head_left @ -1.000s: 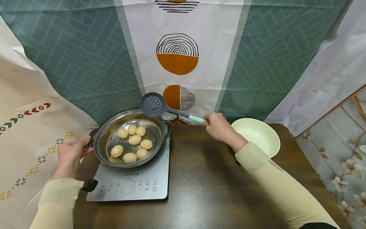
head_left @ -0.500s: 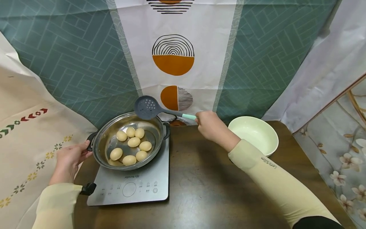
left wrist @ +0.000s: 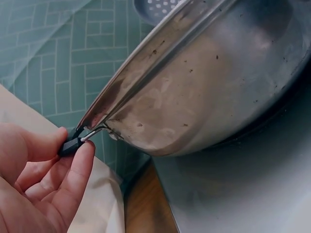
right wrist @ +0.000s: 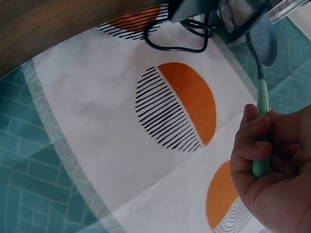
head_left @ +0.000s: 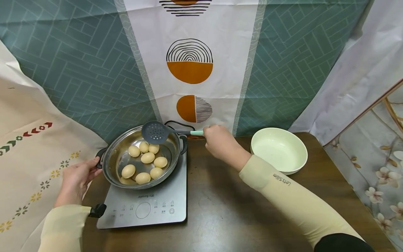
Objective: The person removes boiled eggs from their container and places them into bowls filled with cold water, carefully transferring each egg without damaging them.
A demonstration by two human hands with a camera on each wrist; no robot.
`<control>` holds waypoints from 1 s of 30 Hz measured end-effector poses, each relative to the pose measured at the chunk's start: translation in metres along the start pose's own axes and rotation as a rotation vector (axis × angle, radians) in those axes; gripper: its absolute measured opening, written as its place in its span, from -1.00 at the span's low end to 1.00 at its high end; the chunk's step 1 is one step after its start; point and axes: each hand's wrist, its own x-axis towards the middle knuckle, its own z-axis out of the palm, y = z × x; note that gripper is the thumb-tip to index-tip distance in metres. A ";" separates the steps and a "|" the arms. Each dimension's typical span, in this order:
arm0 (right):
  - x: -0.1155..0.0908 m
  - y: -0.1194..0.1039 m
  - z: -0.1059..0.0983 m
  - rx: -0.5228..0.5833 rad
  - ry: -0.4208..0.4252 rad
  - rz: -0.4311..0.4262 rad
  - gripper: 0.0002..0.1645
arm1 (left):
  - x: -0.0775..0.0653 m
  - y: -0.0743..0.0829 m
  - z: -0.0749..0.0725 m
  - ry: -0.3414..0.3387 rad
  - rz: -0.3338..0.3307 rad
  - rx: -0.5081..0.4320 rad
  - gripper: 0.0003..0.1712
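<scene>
My left hand [head_left: 76, 177] pinches the black side handle [left wrist: 72, 145] of a steel pot [head_left: 111, 175] between thumb and fingers. Several pale brown eggs [head_left: 147, 157] lie in shallow liquid at the bottom of the pot. With curled fingers my right hand [head_left: 223, 144] grips the mint-green handle [right wrist: 263, 97] of a grey slotted skimmer. The perforated head of the skimmer [head_left: 155, 132] hangs over the far right part of the pot, above the eggs, carrying nothing that shows. In the right wrist view the fingers [right wrist: 252, 141] wrap round the handle's end.
The pot stands on a silver induction cooktop [head_left: 126, 213] on a dark wooden table [head_left: 217, 210]. A pale green bowl [head_left: 280, 148] sits to the right, beyond my right forearm. Behind is a patterned cloth [head_left: 226, 70], with a black cord [right wrist: 177, 49] near the table's back edge.
My right hand has moved left and slightly down, bringing the skimmer's head from above the pot's back rim to over its inside. The left hand keeps its hold on the pot handle.
</scene>
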 end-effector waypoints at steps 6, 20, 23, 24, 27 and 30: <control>0.003 -0.010 0.002 -0.049 0.030 -0.028 -0.92 | 0.000 -0.001 -0.005 -0.024 -0.003 0.011 -0.99; 0.010 -0.028 0.016 -0.199 0.080 -0.077 -0.83 | 0.005 -0.004 -0.006 -0.069 0.017 -0.053 -0.97; 0.010 -0.030 0.014 -0.182 0.011 -0.065 -0.82 | 0.006 -0.005 -0.007 -0.070 0.017 -0.052 -0.96; 0.010 -0.030 0.013 -0.175 -0.011 -0.064 -0.83 | 0.006 -0.005 -0.008 -0.068 0.017 -0.048 -0.96; 0.009 -0.030 0.011 -0.166 -0.081 -0.068 -0.86 | 0.006 -0.005 -0.008 -0.049 0.009 -0.032 -0.99; 0.009 -0.029 0.010 -0.146 -0.142 -0.063 -0.90 | 0.007 -0.005 -0.008 -0.039 0.002 -0.024 -0.95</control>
